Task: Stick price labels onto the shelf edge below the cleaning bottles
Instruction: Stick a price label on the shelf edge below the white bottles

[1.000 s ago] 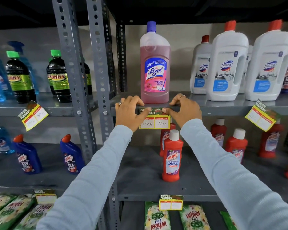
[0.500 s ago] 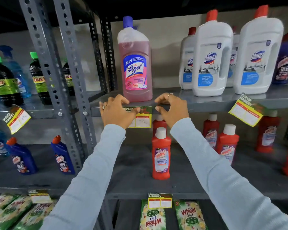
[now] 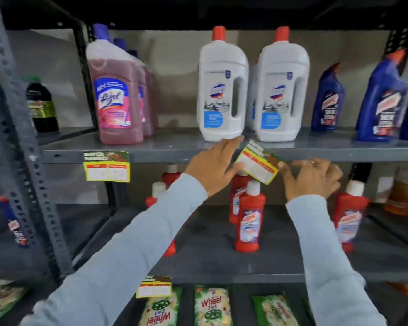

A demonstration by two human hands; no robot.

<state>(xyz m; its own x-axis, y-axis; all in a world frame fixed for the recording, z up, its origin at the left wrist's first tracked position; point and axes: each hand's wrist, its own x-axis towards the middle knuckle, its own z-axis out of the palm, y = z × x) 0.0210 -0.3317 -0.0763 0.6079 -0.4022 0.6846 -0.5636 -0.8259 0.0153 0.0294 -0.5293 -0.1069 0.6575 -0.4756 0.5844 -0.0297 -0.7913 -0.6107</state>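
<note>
A yellow and red price label (image 3: 257, 164) hangs tilted on the grey shelf edge (image 3: 174, 156) below two white cleaning bottles (image 3: 222, 90). My left hand (image 3: 212, 165) is at the label's left side, fingers spread, thumb touching its edge. To the label's right, my right hand (image 3: 312, 178) has its fingers apart, one fingertip at the label's right corner. Another label (image 3: 106, 166) sits straight on the same edge below the pink floor cleaner bottle (image 3: 116, 100). The picture is blurred by motion.
Blue bottles (image 3: 384, 100) stand at the right of the upper shelf. Red bottles (image 3: 250, 220) stand on the shelf below my hands. Detergent packs (image 3: 210, 304) and a third label (image 3: 154, 287) are at the bottom. A perforated grey post (image 3: 17, 137) rises at the left.
Both hands let go of the label under the pink bottle and moved right to the tilted label under the white bottles. My view swung right with them.
</note>
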